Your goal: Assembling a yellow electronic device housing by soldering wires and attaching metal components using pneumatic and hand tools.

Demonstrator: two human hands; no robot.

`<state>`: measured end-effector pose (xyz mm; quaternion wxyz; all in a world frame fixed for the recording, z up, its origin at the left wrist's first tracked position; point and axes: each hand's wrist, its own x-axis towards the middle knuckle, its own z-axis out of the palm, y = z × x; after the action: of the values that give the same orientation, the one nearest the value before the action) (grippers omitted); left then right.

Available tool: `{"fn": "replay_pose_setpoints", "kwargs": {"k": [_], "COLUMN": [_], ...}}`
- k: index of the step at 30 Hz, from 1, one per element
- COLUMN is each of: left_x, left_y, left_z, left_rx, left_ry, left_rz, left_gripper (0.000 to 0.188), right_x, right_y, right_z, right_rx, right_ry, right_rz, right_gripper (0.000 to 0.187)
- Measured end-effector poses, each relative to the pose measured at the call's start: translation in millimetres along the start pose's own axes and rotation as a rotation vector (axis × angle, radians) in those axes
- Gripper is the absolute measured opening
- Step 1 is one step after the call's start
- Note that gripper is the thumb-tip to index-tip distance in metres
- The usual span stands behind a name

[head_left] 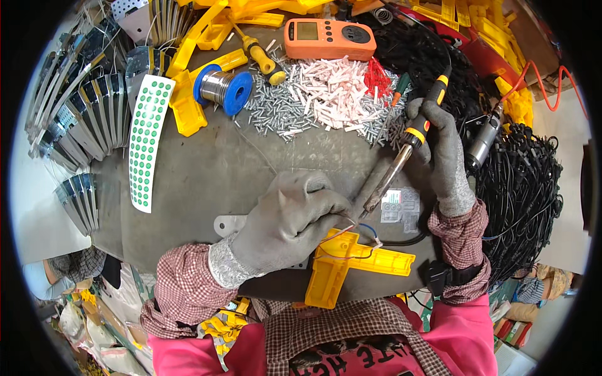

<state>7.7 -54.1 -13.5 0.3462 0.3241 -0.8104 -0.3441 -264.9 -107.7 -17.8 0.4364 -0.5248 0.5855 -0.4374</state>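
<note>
1. The person's left hand [282, 210], gloved in grey, is at the middle of the frame, thumb and forefinger pinched together on thin wires [370, 229].
2. Right of centre, the gloved right hand [444, 135] has its fingers wrapped round a soldering iron [401, 158]; its tip slants down and left to just beside the pinch. From where I stand, I can't tell whether tip and wires touch.
3. Those wires, blue and reddish among them, lie over a yellow plastic housing [332, 279], at lower centre near the front edge of the grey bench [213, 163]. A black cable [407, 242] runs off to its right.
4. Just above that cable lies a clear marked sheet [401, 210].
5. Toward the upper left there's a blue spool of solder wire [238, 92], and beside it a strip of green round stickers [150, 144].
6. Across the upper middle, I see an orange meter [329, 50] behind heaps of grey screws [269, 109] and pale little sleeves [332, 91], with a yellow-handled screwdriver [260, 56] near them.
7. At the right, a powered driver [484, 143] leans by a big tangle of black cables [520, 194].
8. Metal plates [103, 113] crowd the upper left.
</note>
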Motion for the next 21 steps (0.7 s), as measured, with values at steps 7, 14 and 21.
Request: {"fn": "replay_pose_setpoints", "kwargs": {"k": [7, 14, 21], "left_x": [0, 6, 102], "left_y": [1, 0, 66], "left_z": [2, -7, -141], "left_rx": [0.069, 0.057, 0.578], "left_ry": [-0.049, -0.064, 0.434], "left_rz": [-0.021, 0.004, -0.158], "left_gripper": [0.019, 0.018, 0.015], "right_x": [6, 6, 12], "right_y": [-3, -7, 15], "right_z": [-4, 3, -48], "right_rx": [0.417, 0.228, 0.093], "right_ry": [-0.061, -0.08, -0.059], "right_rz": [0.149, 0.025, -0.207], "right_gripper": [0.033, 0.03, 0.038]}}
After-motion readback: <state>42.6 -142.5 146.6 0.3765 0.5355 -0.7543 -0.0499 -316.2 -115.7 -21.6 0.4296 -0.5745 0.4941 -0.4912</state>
